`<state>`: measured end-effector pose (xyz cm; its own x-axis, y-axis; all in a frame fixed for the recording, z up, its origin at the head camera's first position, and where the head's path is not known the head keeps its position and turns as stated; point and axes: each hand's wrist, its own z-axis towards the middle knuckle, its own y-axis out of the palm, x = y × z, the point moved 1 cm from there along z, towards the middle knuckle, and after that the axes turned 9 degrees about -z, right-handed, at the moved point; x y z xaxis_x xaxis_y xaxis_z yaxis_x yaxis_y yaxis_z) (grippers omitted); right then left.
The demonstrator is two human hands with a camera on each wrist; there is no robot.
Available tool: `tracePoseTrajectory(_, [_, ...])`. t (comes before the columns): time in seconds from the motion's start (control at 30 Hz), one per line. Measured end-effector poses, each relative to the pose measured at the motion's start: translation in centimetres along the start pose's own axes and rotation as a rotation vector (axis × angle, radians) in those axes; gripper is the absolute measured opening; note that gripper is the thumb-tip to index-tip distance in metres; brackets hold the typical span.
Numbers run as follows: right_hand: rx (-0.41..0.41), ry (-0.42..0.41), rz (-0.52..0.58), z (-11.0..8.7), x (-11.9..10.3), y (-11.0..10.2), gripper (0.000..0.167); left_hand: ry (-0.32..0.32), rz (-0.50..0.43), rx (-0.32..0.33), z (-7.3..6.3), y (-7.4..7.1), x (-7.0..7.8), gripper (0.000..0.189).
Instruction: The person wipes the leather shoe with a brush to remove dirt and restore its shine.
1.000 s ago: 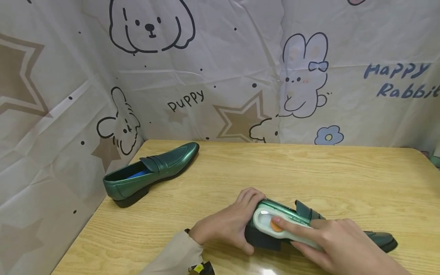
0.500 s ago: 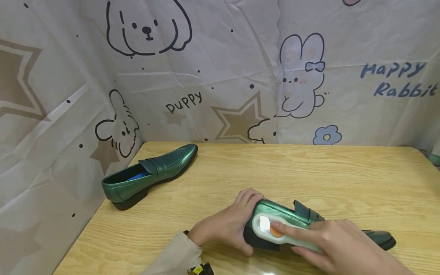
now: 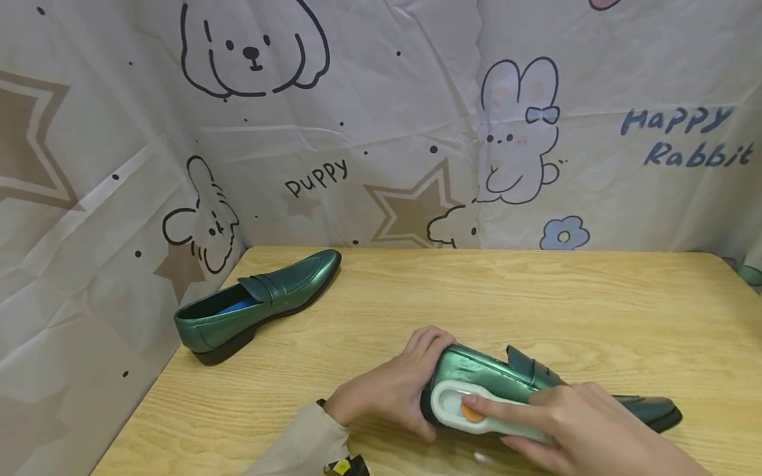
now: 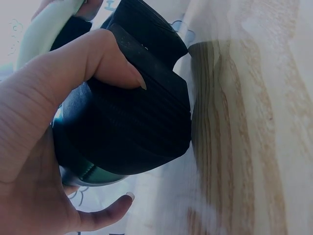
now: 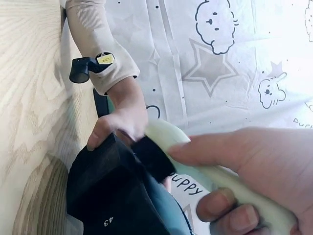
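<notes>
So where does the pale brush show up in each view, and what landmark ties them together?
Head: pale brush low, right of centre, over the side of the held shoe.
Left wrist: pale brush at upper left, only partly showing.
Right wrist: pale brush from centre to lower right, held by the right hand.
Shared landmark: left hand.

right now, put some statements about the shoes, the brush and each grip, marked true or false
1. The right grip holds a pale brush. True.
2. The left grip is apart from both shoes. False: the left grip holds the heel end of the nearer shoe.
3. The brush bears an orange spot. True.
4. The brush has white bristles. False: its bristles are dark.
5. The farther shoe stands sole down on the table. True.
</notes>
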<state>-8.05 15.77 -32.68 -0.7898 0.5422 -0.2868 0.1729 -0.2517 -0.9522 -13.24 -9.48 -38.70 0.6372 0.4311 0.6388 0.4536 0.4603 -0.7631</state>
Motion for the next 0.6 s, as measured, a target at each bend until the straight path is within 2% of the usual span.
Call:
tracePoseTrajectory(0.03, [-0.021, 0.008, 0.013, 0.05, 0.01, 0.01, 0.045, 0.002, 0.003, 0.005, 0.02, 0.02, -0.01, 0.113])
tracePoseTrajectory(0.13, [-0.001, 0.058, -0.036, -0.01, 0.10, -0.14, 0.045, 0.001, -0.010, 0.009, 0.04, 0.05, -0.02, 0.112])
tracePoseTrajectory(0.23, [0.064, 0.116, -0.124, -0.18, 0.11, -0.32, 0.048, -0.004, -0.023, 0.005, 0.03, 0.03, -0.02, 0.110])
tracePoseTrajectory(0.3, [0.087, 0.108, -0.141, -0.28, 0.10, -0.38, 0.049, -0.006, -0.024, 0.003, 0.03, 0.01, -0.04, 0.109])
tracePoseTrajectory(0.5, [-0.030, 0.066, -0.060, -0.17, 0.23, -0.31, 0.046, -0.004, -0.011, 0.005, 0.02, 0.01, -0.07, 0.113])
tracePoseTrajectory(0.6, [-0.046, 0.056, -0.034, -0.23, 0.31, -0.29, 0.045, -0.004, -0.010, 0.006, 0.00, 0.05, -0.08, 0.113])
